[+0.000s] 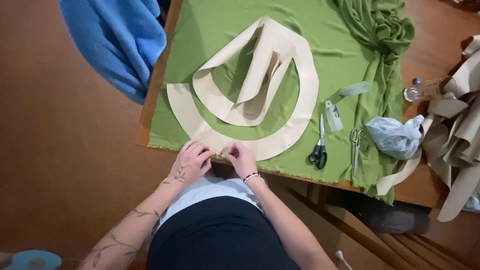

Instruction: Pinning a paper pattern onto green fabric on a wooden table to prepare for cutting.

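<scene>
So the fabric (pixel 320 45) is spread over the table (pixel 150 95), with the curved paper pattern (pixel 300 100) lying on top of it. Both hands, left (pixel 191 162) and right (pixel 241 157), sit side by side at the pattern's near edge. Right of the pattern are two scissors (pixel 319 147), then a plastic bag (pixel 395 136), with a bottle (pixel 422 90) behind it.

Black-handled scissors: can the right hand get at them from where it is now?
Probably yes. The black-handled scissors lie flat on the green fabric just beside the right hand, with only bare cloth between. That hand is pinching the curved paper pattern, so it must let go first.
</scene>
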